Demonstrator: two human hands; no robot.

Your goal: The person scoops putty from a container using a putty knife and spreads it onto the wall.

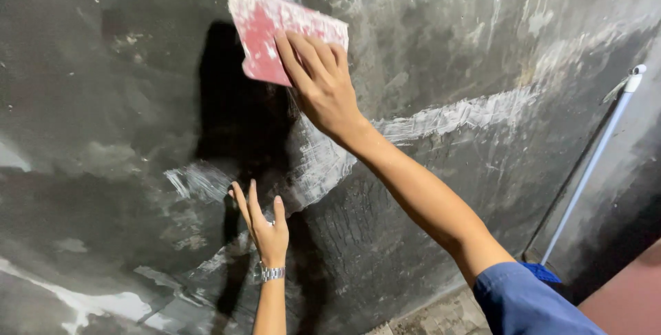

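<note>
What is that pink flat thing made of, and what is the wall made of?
The pink flat thing looks like stiff plastic, maybe a spreader: thin, flat, smeared with white paste. The wall looks like rough dark cement or plaster, matte grey with cracks and white streaks. The watch band looks like shiny metal.

A red, putty-smeared flat scraper [275,32] lies pressed flat against the dark wall [110,101].

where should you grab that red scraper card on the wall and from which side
Probably by its lower right edge, coming from below right, as the right hand does. The red scraper card lies flat on the dark wall, so only its edges offer a hold; fingers spread across its back press it flat, leaving the upper left edge free against the white filler streaks. The left hand touches the wall lower down.
</note>
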